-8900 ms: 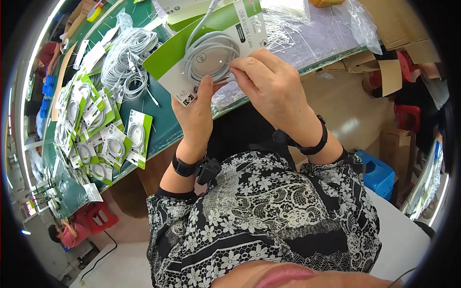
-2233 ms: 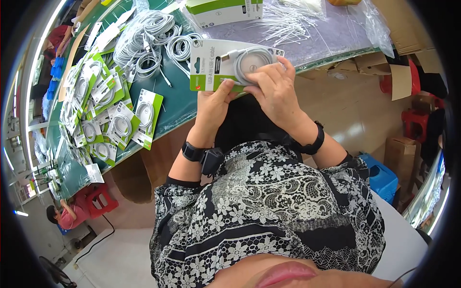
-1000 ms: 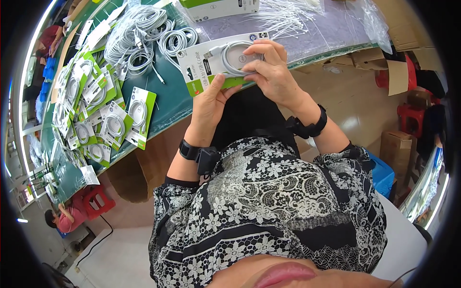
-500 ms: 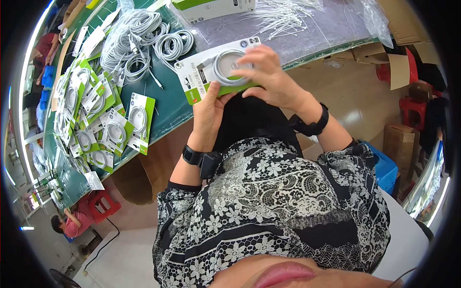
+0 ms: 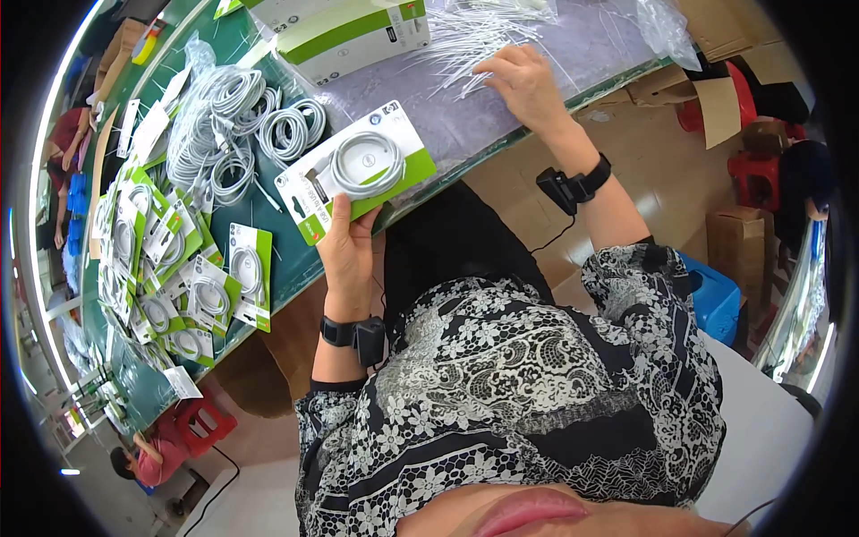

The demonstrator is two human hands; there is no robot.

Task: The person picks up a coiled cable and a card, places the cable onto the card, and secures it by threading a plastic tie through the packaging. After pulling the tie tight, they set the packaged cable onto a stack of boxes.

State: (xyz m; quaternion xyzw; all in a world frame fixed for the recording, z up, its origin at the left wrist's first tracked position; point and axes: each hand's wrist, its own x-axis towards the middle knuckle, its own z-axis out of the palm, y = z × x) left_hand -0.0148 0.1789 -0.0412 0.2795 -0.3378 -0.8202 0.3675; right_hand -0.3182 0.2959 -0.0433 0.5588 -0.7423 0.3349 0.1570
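Observation:
My left hand [image 5: 347, 246] grips the lower edge of a white and green backing card [image 5: 416, 159], thumb on its front. A coiled grey cable [image 5: 340, 170] lies against the face of that card, which is tilted over the table's near edge. Out to the right, my right hand [image 5: 530, 88] is at the near side of a pile of thin white cable ties [image 5: 465, 40]. Its fingers are curled and pinched together. Whether a tie is between the fingertips cannot be made out.
At the left of the green table [image 5: 300, 255] lies a heap of carded cables [image 5: 161, 237]. Behind it are loose coiled grey cables [image 5: 215, 125] in clear plastic. A white and green box [image 5: 358, 45] stands at the back. A blue stool [image 5: 711, 300] is at the right.
My right hand has left the card and moved right and away to the cable ties. My left hand has shifted slightly left with the card, and the cable coil now shows uncovered.

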